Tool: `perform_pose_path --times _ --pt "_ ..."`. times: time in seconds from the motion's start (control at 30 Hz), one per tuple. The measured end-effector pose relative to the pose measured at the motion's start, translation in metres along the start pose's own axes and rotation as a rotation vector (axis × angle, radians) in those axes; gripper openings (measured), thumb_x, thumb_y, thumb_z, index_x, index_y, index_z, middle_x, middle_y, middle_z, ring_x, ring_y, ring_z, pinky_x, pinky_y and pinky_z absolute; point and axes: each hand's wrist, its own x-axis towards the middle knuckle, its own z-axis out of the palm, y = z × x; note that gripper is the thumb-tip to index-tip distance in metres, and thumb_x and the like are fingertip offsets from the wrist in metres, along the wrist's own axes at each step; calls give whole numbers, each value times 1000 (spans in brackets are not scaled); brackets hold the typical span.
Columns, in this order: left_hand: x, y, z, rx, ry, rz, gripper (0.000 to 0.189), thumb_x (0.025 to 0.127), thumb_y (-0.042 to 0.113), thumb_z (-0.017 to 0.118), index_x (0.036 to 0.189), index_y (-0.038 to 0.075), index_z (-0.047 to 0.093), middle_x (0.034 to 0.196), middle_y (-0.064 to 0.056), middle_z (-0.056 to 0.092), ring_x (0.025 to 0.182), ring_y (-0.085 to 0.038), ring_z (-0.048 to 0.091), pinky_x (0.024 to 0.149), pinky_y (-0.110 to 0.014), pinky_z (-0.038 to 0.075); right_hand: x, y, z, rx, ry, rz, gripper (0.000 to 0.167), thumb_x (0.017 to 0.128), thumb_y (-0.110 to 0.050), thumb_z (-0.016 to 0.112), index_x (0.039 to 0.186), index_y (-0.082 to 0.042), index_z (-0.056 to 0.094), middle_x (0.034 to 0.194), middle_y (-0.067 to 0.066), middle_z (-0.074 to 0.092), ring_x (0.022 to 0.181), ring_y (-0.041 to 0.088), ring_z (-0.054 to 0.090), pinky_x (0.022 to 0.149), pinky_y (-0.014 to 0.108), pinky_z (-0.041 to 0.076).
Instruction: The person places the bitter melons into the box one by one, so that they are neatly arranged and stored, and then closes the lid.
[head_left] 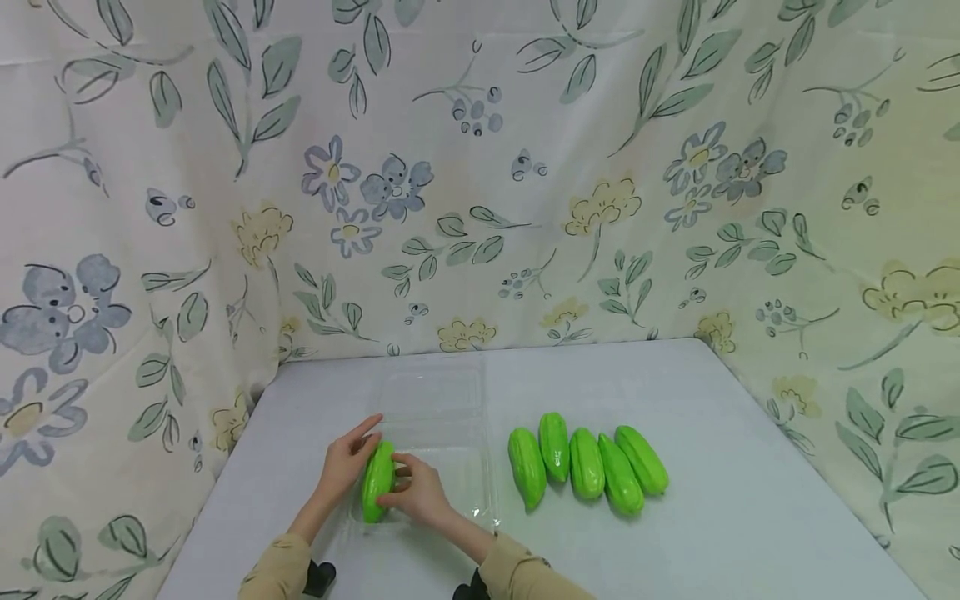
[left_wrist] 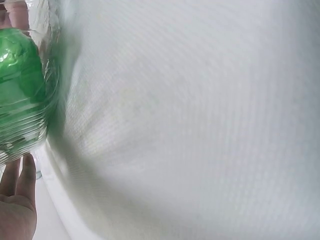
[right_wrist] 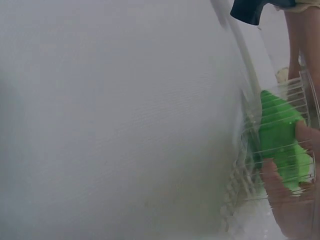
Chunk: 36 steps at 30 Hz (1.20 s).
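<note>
A bright green, glossy cucumber [head_left: 378, 483] lies lengthwise along the left side of a clear plastic clamshell box [head_left: 457, 479]. My right hand [head_left: 423, 493] pinches it from the right between thumb and fingers; in the right wrist view the cucumber [right_wrist: 282, 135] shows through the ribbed clear wall. On the box's left side, my left hand [head_left: 348, 458] reaches to the cucumber's far end, its index finger stretched out. In the left wrist view, straight fingers [left_wrist: 25, 182] touch the outside of the box, beside the cucumber [left_wrist: 20, 75].
Several more green cucumbers [head_left: 587, 464] lie in a loose row on the white table [head_left: 750, 500], right of the box. The box's clear lid [head_left: 431, 392] lies folded back behind it. A floral curtain [head_left: 480, 167] hangs along the table's back and sides.
</note>
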Motion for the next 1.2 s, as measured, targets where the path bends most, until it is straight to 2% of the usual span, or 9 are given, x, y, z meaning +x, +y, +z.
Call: perform_pose_path --times 0.23,0.33,0.47,0.57,0.63,0.73,0.9,1.07,1.2 --pt "-1 -1 0 18 25 21 41 97 23 55 136 8 53 140 -13 51 118 -34 57 95 -45 48 0 1 0 14 14 3 64 72 -6 81 127 2 51 107 18 66 89 31 69 71 29 56" --pt "-2 1 0 26 27 12 41 97 24 55 135 8 53 139 -12 52 117 -32 58 93 -41 50 1 2 0 20 13 15 64 71 -6 81 127 2 51 107 18 66 88 30 69 72 30 56" --pt "-6 14 -3 3 10 4 40 97 19 55 135 6 53 139 -14 52 116 -33 59 92 -38 51 1 2 -1 31 17 48 65 72 -9 81 128 1 50 108 17 66 90 29 68 73 32 56" --pt "-10 27 -7 -23 -10 5 39 97 13 55 135 3 52 139 -18 50 116 -36 58 91 -40 51 1 1 -2 42 21 65 66 74 -11 81 130 1 49 108 17 66 92 29 68 74 34 56" --pt "-11 31 -8 -32 -14 4 40 96 11 55 135 2 52 139 -20 50 116 -37 58 91 -43 50 1 1 -2 50 23 71 65 74 -11 80 129 2 49 108 18 66 94 30 67 75 35 56" --pt "-8 21 -6 -9 -10 4 40 96 14 55 135 5 52 139 -18 50 116 -35 59 91 -41 51 1 0 -3 60 26 79 64 75 -10 80 129 3 49 108 19 66 97 32 66 75 37 56" --pt "-4 2 -2 14 3 41 42 97 23 55 136 8 52 141 -17 48 116 -34 59 93 -43 49 -1 -2 -3 66 32 93 63 76 -11 79 129 3 49 106 19 66 94 30 66 74 38 56" --pt "-5 -1 -1 -15 0 47 42 97 24 56 136 10 52 143 -18 47 117 -35 58 94 -46 48 -1 -3 -3 59 37 108 61 76 -12 79 128 3 50 103 17 66 88 23 66 72 36 55" --pt "-5 1 -2 -9 0 39 42 97 25 56 136 10 52 143 -17 47 117 -34 58 94 -46 48 -1 -5 -5 15 48 121 61 76 -15 79 128 3 50 105 19 66 91 27 65 73 38 55"
